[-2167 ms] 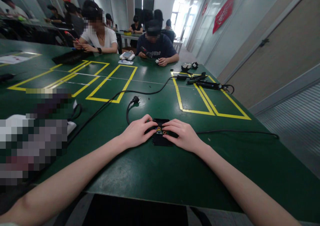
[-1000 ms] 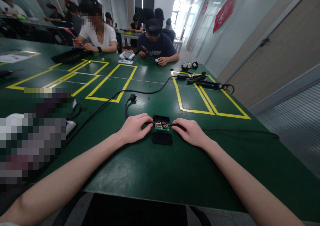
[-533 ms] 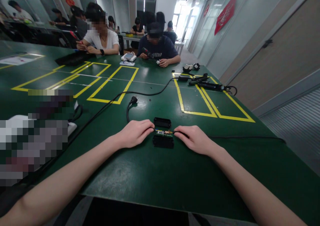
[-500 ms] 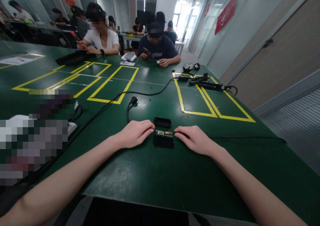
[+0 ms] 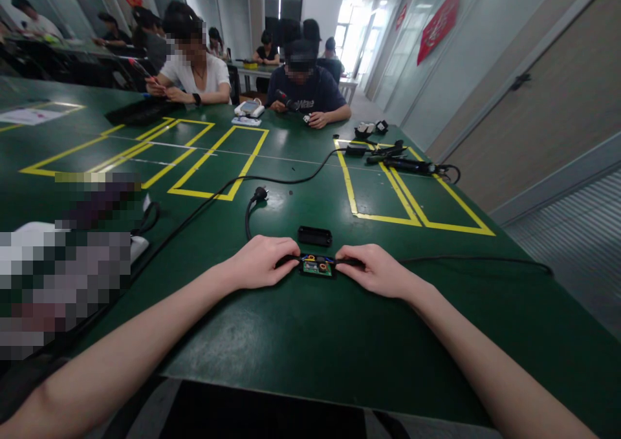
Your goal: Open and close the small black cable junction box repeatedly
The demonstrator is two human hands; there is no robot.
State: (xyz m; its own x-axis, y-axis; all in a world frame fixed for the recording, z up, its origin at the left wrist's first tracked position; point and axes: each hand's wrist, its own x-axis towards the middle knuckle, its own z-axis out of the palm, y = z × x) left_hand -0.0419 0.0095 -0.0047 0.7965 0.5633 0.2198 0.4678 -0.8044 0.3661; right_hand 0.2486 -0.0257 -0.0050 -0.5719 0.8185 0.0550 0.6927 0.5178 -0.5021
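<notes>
Between my two hands lies a small green circuit board (image 5: 317, 267) with coils and coloured wires, at or in a black case half whose edges show around it. My left hand (image 5: 266, 261) pinches the black cable at the board's left end. On the board's right end, my right hand (image 5: 376, 269) closes its fingers on the other black cable (image 5: 475, 258), which runs off to the right. Just beyond the board rests the other black case half (image 5: 315, 235), open side up. A black plug (image 5: 261, 194) on a short cord lies past my left hand.
A long black cable (image 5: 272, 182) crosses the green table (image 5: 252, 348). Black tools (image 5: 412, 166) lie at the back right near yellow tape rectangles. Blurred-out items and a white object (image 5: 140, 248) sit at the left. Two people work across the table.
The board has turned its component side toward me and moved over the nearer case half, which it now largely covers. The right cable has shifted slightly. Both hands keep their grip.
</notes>
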